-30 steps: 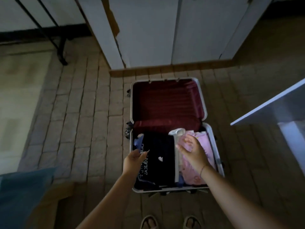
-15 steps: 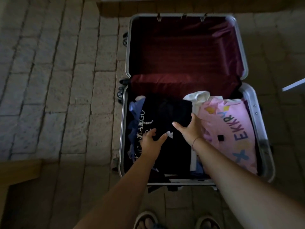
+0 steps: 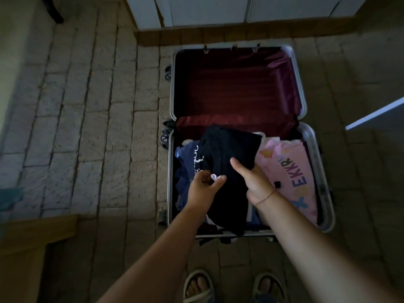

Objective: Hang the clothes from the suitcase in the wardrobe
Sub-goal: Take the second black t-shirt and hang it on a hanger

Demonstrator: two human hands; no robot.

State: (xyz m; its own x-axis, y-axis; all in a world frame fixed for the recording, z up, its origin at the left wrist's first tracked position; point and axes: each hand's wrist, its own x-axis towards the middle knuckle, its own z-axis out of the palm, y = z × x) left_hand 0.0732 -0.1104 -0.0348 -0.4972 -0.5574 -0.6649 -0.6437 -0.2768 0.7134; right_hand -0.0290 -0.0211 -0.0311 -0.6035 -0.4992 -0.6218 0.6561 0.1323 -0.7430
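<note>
A rumpled black shirt [image 3: 227, 149] with a small white mark is held over the near half of the suitcase [image 3: 326, 193]. Fingers of the right hand [image 3: 255, 182] clamp its right edge; those of the left hand [image 3: 203, 189] pinch its front

The right grip [image 3: 255, 182] pinches a black garment [image 3: 229, 147] above the open suitcase [image 3: 236, 88]. The left grip [image 3: 203, 189] curls beside it, its hold unclear.

The suitcase [image 3: 169, 184] has a rim of silvery metal with a dull sheen. Its lining [image 3: 236, 88] is dark red cloth with a satin gloss. The shirt [image 3: 227, 149] is black matt cloth. The pink garment [image 3: 290, 171] is soft matt cloth with printed letters. The floor [image 3: 87, 127] is rough, pitted, stone-like tile. The wardrobe [image 3: 207, 9] looks smooth and white-painted.
</note>
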